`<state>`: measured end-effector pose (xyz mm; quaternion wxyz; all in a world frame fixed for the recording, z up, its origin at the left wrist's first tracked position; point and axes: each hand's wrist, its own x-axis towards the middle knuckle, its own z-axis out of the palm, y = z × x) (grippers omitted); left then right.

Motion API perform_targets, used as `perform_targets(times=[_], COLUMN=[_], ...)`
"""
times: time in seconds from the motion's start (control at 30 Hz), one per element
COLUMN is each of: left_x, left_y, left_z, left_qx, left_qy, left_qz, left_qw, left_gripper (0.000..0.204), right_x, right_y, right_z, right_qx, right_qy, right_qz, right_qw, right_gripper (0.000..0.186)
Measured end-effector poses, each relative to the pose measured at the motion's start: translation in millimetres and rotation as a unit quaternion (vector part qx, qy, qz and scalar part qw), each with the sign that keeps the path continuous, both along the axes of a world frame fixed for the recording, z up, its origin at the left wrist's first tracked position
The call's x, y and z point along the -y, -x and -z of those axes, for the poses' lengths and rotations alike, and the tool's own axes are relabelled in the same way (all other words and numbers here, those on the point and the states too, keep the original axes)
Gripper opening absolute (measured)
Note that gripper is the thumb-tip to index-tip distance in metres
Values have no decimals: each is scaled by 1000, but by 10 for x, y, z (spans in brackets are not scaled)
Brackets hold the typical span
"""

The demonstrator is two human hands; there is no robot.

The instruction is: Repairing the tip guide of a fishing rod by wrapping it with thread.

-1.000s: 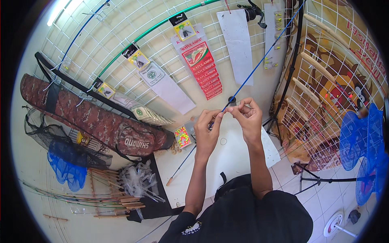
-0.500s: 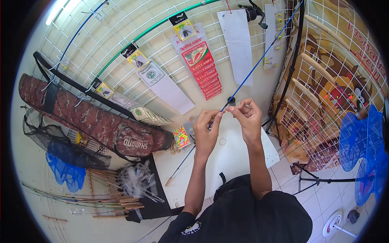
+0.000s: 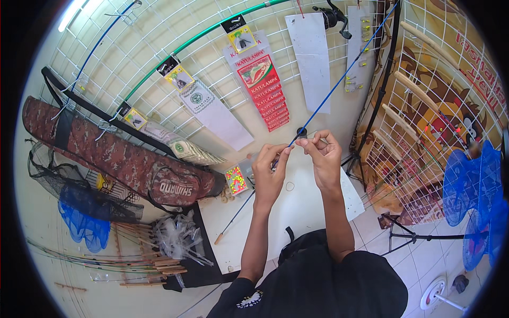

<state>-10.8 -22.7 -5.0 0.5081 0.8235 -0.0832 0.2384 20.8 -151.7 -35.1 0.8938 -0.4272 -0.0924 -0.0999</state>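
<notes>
A slender blue fishing rod slants from the lower left of the table up to the upper right. My left hand pinches it between thumb and fingers over the table. Close beside that grip, my right hand has thumb and index finger pressed together against or right next to a dark stretch of the rod. Whatever lies in that right pinch is too small to make out. Just beyond the fingertips is a small round black object, partly behind the rod. The rod's light-coloured end is over the table's left part.
Beneath my hands is a white table. A clear box of bright beads stands on its left, beside a camouflage rod bag. Hanging packets line the wire grid ahead. Blue nets and a black tripod stand right.
The whole view has shifted very slightly. Both hands keep the same pose at the rod.
</notes>
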Motion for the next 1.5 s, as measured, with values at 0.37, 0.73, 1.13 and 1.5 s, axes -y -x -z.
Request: perform_targets(times=[0.37, 0.73, 1.13, 1.5], left_x=[-8, 0, 6, 30], left_y=[-20, -16, -4, 19], left_z=[13, 20, 19, -5], left_qx=[-4, -12, 5, 1], left_qy=[2, 5, -4, -10], left_qz=[0, -3, -4, -11], left_qw=[1000, 1000, 1000, 1000], left_gripper=[13, 14, 13, 12], right_x=[-11, -32, -54, -65], right_y=[6, 18, 37, 31], right_z=[-8, 3, -25, -8], right_qx=[7, 23, 9, 9], right_qy=[26, 32, -5, -27], right_qz=[-8, 23, 9, 18], right_qw=[1000, 999, 1000, 999], right_gripper=[21, 20, 20, 19])
